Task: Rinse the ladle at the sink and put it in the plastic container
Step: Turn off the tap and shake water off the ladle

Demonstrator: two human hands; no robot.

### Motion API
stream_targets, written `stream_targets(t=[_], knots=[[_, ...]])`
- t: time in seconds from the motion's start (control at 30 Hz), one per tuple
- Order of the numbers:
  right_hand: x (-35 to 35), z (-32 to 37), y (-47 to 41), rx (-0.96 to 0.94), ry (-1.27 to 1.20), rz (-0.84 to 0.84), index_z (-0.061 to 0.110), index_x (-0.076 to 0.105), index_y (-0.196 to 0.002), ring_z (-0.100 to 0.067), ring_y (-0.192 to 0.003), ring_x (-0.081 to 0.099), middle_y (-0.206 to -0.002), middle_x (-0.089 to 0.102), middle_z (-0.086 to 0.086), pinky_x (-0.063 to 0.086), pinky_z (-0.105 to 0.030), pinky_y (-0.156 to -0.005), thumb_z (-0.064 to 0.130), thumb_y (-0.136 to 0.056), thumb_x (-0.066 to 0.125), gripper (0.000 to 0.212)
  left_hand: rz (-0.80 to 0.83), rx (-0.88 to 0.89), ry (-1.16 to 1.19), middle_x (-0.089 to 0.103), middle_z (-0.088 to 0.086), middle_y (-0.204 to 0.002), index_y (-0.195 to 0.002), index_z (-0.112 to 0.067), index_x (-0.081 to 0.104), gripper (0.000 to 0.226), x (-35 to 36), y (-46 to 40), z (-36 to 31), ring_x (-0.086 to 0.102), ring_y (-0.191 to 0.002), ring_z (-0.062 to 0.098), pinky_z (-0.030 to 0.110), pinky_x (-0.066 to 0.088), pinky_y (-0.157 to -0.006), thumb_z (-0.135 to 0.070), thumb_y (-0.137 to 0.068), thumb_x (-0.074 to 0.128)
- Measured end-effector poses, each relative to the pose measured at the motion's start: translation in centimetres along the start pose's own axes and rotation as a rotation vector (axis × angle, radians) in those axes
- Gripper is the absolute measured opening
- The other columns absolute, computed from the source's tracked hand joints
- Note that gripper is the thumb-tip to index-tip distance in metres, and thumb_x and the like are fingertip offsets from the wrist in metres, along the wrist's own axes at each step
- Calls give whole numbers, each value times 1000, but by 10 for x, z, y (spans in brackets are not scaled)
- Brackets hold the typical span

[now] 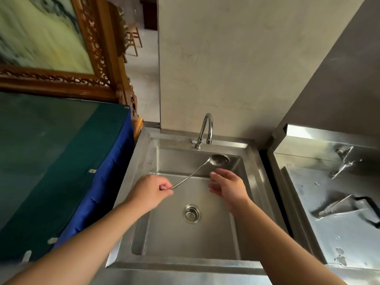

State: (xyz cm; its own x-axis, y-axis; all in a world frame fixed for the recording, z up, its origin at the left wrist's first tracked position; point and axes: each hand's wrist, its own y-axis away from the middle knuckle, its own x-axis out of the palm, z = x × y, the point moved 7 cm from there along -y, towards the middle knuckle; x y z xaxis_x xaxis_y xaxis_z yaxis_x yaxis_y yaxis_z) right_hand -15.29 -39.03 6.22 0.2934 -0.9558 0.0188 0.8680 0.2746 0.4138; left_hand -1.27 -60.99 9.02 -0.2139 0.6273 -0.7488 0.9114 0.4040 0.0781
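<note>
A long steel ladle hangs over the steel sink, its bowl just below and right of the curved tap. My left hand pinches the end of the ladle's thin handle, over the left part of the basin. My right hand is open with fingers spread, just below the ladle's bowl and not touching it. No water is visibly running from the tap. No plastic container is in view.
The drain strainer sits in the basin floor. A table with a green top and blue cloth stands to the left. A steel counter lies on the right. A carved wooden frame stands behind the table.
</note>
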Motion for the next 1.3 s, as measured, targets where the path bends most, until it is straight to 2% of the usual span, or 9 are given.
stream_targets(t=[0.1,0.17,0.3,0.4,0.57,0.8,0.93,1.03,1.3], knots=[[-40,15,2,-152,223,-84,14,64,-113,-18,-61,74,-82,77,-6,65,-42,-69,12,-87,77,29,-66,81,-196,78,-12,-82,-90,-27,81,6,-8,15,-18,69,-73,3,17,52,-69,-28,-86,77],[-59,23,6,-242,355,-99,19,66,-105,-21,-66,76,-75,78,-1,64,-45,-74,17,-87,76,20,-114,146,-307,78,-10,-83,-87,-24,81,6,-9,24,-35,69,-73,8,22,54,-70,-23,-88,75],[-80,28,11,-327,434,-92,26,73,-84,-16,-67,74,-70,77,2,62,-36,-69,20,-86,75,7,-169,245,-491,71,-4,-76,-82,-17,79,17,-9,38,-64,67,-68,19,32,54,-62,-18,-93,67],[-89,29,15,-360,487,-85,28,77,-85,-11,-73,71,-75,76,6,55,-27,-69,25,-84,76,3,-169,304,-653,71,3,-78,-87,-12,80,17,-8,44,-86,68,-68,26,39,57,-57,-10,-93,64],[-93,29,18,-395,492,-90,25,80,-90,5,-74,66,-77,75,15,48,-16,-68,26,-82,79,8,-201,466,-819,62,5,-60,-74,-8,77,21,-13,44,-117,63,-54,27,34,51,-38,10,-65,81],[-85,34,11,-387,375,-148,25,70,-76,-1,-70,68,-73,74,12,46,-18,-64,21,-79,81,13,-309,696,-870,69,7,-74,-94,-6,78,36,-38,34,-138,67,-65,26,36,53,-40,12,-63,83],[-78,45,9,-423,321,-153,24,69,-76,-8,-72,71,-73,75,8,53,-22,-67,19,-80,81,14,-332,786,-889,72,11,-82,-103,-2,76,41,-54,32,-143,70,-73,29,38,57,-45,14,-66,81],[-75,54,8,-444,286,-159,22,69,-75,-13,-73,72,-73,76,7,55,-27,-70,19,-79,82,13,-376,836,-887,74,11,-85,-103,-1,76,40,-66,30,-151,71,-75,29,38,59,-48,14,-66,81],[-77,68,10,-498,228,-189,25,65,-71,-9,-68,71,-69,75,7,53,-21,-65,18,-77,80,18,-466,1013,-876,76,15,-89,-101,2,77,31,-79,37,-182,74,-77,30,37,63,-64,14,-72,78]])
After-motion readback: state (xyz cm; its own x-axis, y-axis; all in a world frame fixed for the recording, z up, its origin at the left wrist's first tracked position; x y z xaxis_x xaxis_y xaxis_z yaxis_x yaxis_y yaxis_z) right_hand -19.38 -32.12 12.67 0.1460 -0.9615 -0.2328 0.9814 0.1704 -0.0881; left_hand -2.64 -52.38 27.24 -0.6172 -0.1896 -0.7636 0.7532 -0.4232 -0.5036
